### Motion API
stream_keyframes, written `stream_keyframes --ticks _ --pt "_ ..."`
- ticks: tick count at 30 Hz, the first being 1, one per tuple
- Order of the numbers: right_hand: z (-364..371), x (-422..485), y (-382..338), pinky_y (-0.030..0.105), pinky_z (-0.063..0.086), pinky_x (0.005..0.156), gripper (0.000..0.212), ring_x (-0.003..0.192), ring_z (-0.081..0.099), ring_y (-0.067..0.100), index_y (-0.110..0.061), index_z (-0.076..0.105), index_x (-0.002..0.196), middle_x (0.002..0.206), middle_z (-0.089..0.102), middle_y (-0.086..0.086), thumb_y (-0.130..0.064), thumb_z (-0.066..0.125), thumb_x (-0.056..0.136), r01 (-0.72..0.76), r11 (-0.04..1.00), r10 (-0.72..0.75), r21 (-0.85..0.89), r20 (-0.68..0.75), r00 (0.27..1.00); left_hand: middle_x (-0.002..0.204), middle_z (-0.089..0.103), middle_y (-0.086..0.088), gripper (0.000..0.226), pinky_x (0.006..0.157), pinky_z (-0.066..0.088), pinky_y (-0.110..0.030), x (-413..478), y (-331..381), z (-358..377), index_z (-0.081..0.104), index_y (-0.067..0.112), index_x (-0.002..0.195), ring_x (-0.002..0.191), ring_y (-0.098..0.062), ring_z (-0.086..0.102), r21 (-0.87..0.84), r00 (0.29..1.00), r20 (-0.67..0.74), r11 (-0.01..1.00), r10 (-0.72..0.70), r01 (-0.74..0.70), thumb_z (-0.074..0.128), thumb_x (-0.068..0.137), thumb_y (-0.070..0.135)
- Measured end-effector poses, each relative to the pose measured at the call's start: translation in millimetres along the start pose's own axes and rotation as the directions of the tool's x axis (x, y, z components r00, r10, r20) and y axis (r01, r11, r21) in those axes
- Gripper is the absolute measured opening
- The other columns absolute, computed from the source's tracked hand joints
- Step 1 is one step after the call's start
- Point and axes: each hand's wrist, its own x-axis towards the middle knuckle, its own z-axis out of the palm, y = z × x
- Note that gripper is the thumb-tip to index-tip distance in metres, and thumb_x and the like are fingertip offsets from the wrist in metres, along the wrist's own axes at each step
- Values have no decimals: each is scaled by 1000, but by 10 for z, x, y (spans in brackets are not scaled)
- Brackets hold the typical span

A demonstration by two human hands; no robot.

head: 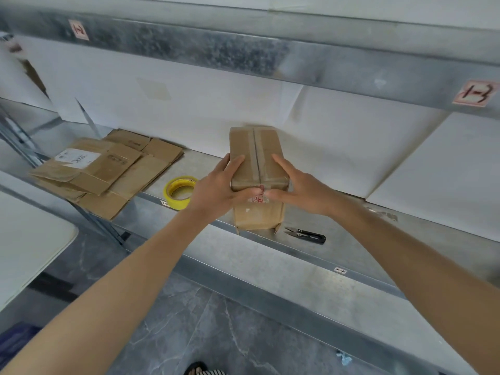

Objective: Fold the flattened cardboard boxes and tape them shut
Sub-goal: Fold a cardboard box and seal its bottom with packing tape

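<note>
Flanking taped box, tape roll, flattened boxes left, snips right

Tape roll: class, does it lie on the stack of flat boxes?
No, the tape roll lies directly on the shelf, between the flat boxes and the taped box.

Both arms are bare from the frame's edge to the left grip and right grip. Well below the grips, black-and-white striped cloth shows beside something dark, too cropped to tell.
</note>
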Motion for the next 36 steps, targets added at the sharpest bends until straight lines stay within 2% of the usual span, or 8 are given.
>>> stream_keyframes --ticks 6,10,15,20,24,29,33,36 --pt "393 71 -158 -6 33 69 57 90 47 -24 -30 32 146 116 49 -30 -48 48 94 34 869 158 494 -343 926 143 45 5 84 96 46 -39 10 66 226 48 19 136 122 -19 50 -354 977 -144 930 -159 99 34 74 73" --pt "584 215 -221 4 33 87 41 113 50 -4 -23 50 136 132 56 -11 -39 41 99 112 805 259 583 -514 818 136 55 2 74 96 45 -31 15 106 296 58 15 127 119 -17 54 -421 939 -247 899 -239 118 31 80 66" --pt "577 199 -242 -2 37 76 34 89 53 -19 -20 59 125 103 61 -21 -32 37 102 154 810 241 566 -561 792 142 49 -4 61 103 40 -31 -3 125 284 54 14 132 130 -18 46 -405 948 -233 908 -214 105 34 91 54" --pt "501 157 -218 -7 30 82 36 111 46 -6 -15 52 134 127 55 -11 -24 37 103 153 826 202 542 -540 817 137 53 5 67 104 41 -35 -105 125 206 19 21 150 123 -13 51 -619 961 -26 759 -276 201 44 94 49" --pt "528 132 -232 -4 33 88 34 116 48 1 -12 54 132 133 55 -2 -15 40 101 170 821 207 545 -562 801 118 62 11 57 90 48 -21 -256 153 97 44 21 134 109 -4 58 -666 982 -82 742 -170 73 57 84 45" --pt "569 52 -262 32 45 102 38 116 57 17 -17 57 129 126 60 3 -5 37 99 119 722 312 681 -475 823 154 28 0 88 113 27 -40 -126 150 -145 24 20 149 141 -21 26 -173 992 -113 982 57 -76 61 79 59" --pt "569 24 -265 47 50 93 42 109 60 23 -22 61 119 116 63 -3 -51 49 91 -228 615 500 755 -150 853 157 18 2 99 113 23 -48 -199 38 17 19 19 151 143 -23 16 -59 989 111 994 103 -96 56 74 70" --pt "690 -47 -255 33 53 72 53 98 63 17 -20 56 119 109 64 -5 -62 51 87 -339 606 512 720 -26 859 155 23 1 99 115 18 -41 -313 20 178 30 18 147 142 -22 17 -114 941 272 978 200 -175 54 67 71"
